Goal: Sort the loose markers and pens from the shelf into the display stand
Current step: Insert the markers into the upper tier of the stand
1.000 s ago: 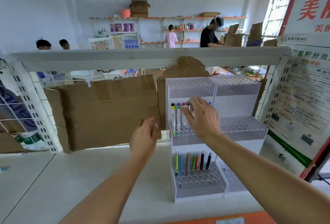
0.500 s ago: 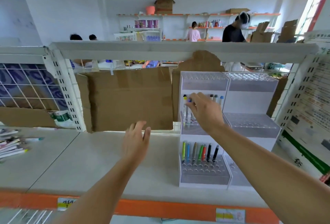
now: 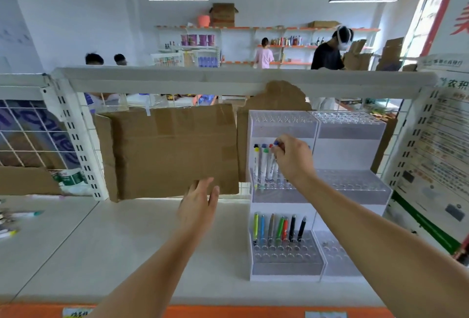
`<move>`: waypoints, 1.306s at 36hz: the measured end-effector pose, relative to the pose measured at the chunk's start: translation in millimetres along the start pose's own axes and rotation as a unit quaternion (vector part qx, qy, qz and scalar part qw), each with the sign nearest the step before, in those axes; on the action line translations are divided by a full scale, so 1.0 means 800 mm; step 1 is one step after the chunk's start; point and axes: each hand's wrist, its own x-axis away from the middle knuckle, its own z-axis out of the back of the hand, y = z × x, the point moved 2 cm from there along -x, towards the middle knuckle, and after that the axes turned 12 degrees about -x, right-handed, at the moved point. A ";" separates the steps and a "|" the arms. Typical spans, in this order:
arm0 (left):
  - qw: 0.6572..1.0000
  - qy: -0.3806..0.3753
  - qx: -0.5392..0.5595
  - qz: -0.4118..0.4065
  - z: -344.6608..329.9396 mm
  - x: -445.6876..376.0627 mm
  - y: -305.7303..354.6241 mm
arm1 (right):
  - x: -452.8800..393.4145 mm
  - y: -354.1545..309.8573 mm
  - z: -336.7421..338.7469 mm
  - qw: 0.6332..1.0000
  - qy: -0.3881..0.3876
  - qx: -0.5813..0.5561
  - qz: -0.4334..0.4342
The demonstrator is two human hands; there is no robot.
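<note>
The right hand [image 3: 291, 159] is pinching the blue-capped top of a white marker [image 3: 275, 155] standing in the middle tier of the clear tiered acrylic display stand [image 3: 352, 185], beside other white markers [image 3: 261, 165]; the left hand [image 3: 199, 207] is hovering over the white shelf [image 3: 114, 241] with straight fingers, holding nothing; loose markers [image 3: 15, 218] are lying at the shelf's far left; coloured pens [image 3: 279, 227] are standing in the lowest tier.
</note>
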 end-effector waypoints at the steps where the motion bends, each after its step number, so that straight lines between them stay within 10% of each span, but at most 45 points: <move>1: 1.000 -0.003 0.000 -0.003 -0.001 -0.002 0.001 | 0.000 0.000 0.000 1.000 0.001 0.003 0.001; 28: 0.999 -0.003 -0.012 -0.030 -0.007 -0.036 0.007 | 0.022 -0.006 -0.009 0.998 -0.039 0.037 -0.038; 37: 0.998 0.009 -0.065 -0.006 0.020 -0.020 -0.018 | 0.060 -0.046 -0.026 0.964 -0.009 0.159 0.215; 47: 0.968 -0.023 -0.236 0.078 0.087 0.054 -0.112 | 0.108 -0.087 -0.149 0.931 -0.206 0.151 0.262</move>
